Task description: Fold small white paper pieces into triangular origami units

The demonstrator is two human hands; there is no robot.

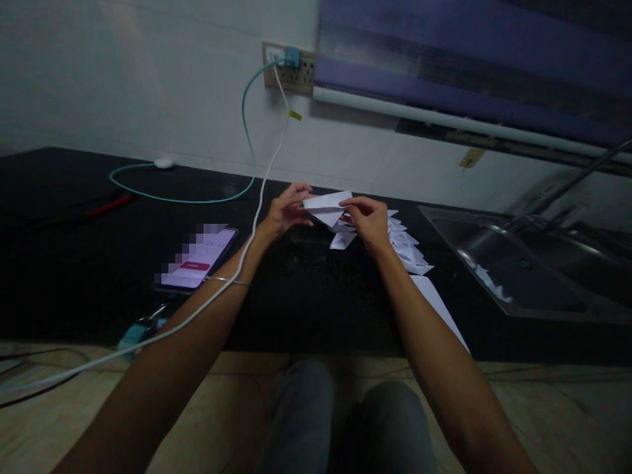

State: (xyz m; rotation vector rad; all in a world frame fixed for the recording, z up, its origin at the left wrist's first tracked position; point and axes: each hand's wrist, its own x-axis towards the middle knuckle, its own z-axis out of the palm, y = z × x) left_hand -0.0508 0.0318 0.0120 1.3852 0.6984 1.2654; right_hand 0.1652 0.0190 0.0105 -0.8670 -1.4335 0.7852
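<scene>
A folded white paper is held up above the dark counter between my two hands. My right hand pinches its right end between thumb and fingers. At the left end, the fingers of my left hand curl round the paper's edge, with the thumb lower and apart from it. Just beneath and behind the held piece, another folded paper piece lies on the counter. Several folded white papers lie in an overlapping row to the right, partly hidden by my right hand and wrist.
A flat white sheet lies beside my right forearm. The metal sink is at the right. A lit phone rests at the left, near a red object. A white cable passes over my left forearm from the wall socket.
</scene>
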